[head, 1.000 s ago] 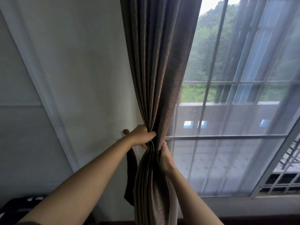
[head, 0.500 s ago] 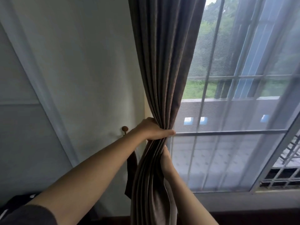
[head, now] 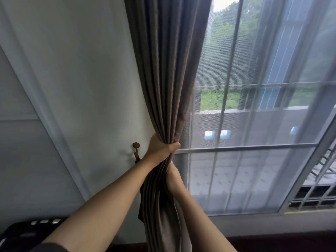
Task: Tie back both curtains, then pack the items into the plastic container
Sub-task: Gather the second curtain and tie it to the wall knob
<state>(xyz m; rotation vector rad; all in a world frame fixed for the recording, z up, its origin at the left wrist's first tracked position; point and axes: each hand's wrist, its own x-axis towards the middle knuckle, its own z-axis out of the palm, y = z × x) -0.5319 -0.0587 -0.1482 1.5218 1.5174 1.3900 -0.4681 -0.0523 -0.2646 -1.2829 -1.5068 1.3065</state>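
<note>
Curtain (head: 167, 79) runs off the top and bottom edges. Right hand (head: 173, 177): fingers buried in folds. Left hand (head: 160, 148): fingertips behind the fabric. Hook (head: 136, 145): lower part behind left wrist. Dark object (head: 27, 231) bottom left: cropped, unidentifiable.

Left arm: a dark grey sleeve (head: 51, 247), plain in colour, shows only as a rounded edge at the bottom left corner of the view. Beyond it the left forearm (head: 101, 202) is uncovered all the way to the left hand (head: 160, 148), of which the back, the knuckle line and one finger end are seen. Right arm: the right forearm (head: 200, 220) is uncovered from the bottom edge of the view up to the right hand (head: 173, 177), which presents its back and wrist only, the fingers being hidden; both forearms appear long and slender under the wide-angle lens.
</note>
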